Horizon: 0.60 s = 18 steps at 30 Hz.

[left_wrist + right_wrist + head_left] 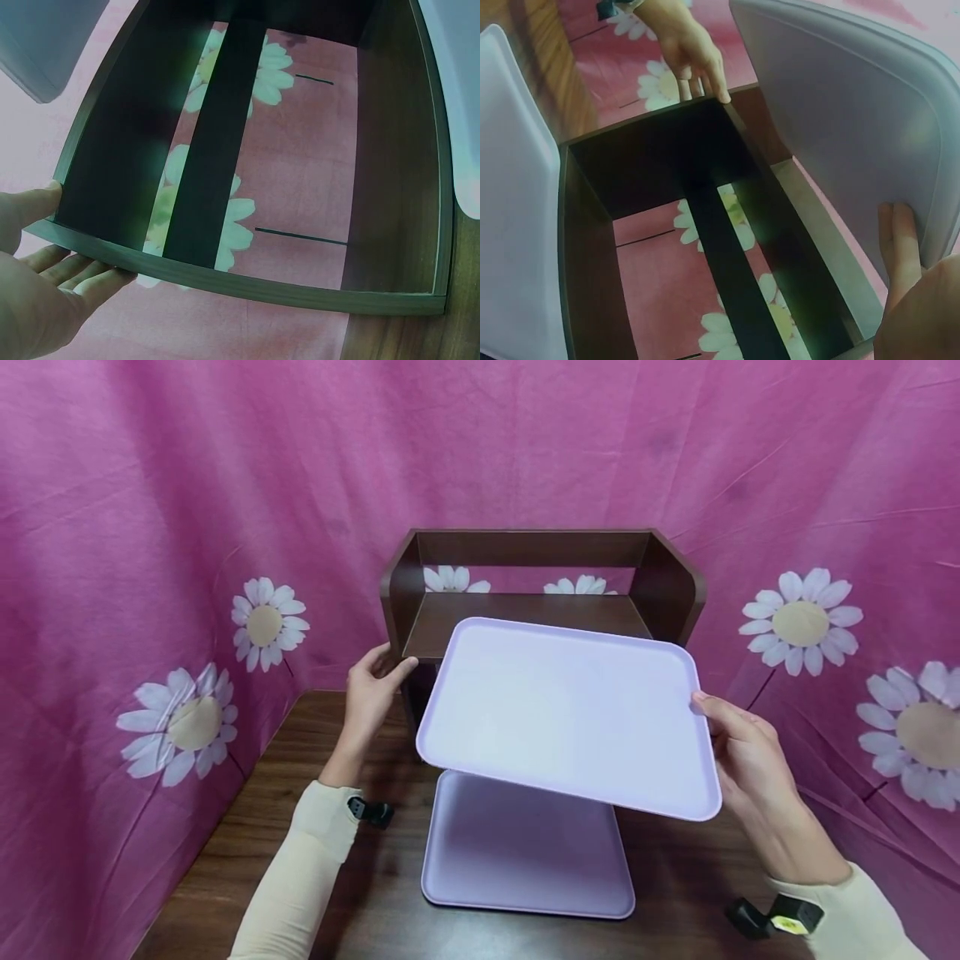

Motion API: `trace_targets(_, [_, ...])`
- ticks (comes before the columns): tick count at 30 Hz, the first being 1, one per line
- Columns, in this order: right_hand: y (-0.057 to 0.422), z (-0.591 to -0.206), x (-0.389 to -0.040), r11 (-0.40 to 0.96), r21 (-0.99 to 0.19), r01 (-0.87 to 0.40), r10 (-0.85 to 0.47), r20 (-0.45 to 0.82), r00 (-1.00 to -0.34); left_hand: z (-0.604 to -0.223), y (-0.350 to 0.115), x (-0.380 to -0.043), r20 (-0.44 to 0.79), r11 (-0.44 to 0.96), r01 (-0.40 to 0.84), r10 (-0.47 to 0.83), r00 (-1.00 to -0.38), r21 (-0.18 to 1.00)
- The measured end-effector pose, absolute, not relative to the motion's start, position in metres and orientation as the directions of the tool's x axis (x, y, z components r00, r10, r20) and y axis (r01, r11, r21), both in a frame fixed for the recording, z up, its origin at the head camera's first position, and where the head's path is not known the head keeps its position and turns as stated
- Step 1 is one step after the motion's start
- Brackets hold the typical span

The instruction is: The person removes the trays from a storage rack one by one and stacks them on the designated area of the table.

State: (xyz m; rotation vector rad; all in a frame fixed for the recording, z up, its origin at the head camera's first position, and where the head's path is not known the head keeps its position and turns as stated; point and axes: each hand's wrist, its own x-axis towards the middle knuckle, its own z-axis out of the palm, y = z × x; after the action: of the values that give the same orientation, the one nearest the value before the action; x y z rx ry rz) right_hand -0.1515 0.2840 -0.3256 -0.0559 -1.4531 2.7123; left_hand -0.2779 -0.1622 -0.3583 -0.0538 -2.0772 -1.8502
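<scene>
My right hand [750,756] holds a lilac rectangular tray [570,714] by its right rim, thumb on top and fingers underneath, as the right wrist view shows. Tilted, the tray hangs in front of a dark brown wooden shelf [532,547] and covers part of it. At the shelf's left side my left hand [372,689] grips the corner, with the thumb on the upper board's front edge and the fingers against the outer side panel [292,294]. A second lilac tray [525,860] lies flat on the table below, its far part hidden by the raised one.
The shelf stands on a brown wood-grain table [292,760]. Its lower bay is open at the front, with a dark crossbar [214,142] at the back. A pink cloth [525,443] with white daisies surrounds the table at the back and sides.
</scene>
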Motion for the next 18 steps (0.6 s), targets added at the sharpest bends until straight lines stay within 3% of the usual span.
trace_targets(18, [0.285,-0.35,-0.136,-0.474,-0.88,0.006,-0.013,0.0,-1.0,-0.356,-0.164,-0.275,0.273,0.152,0.246,-0.2,-0.941,0.957])
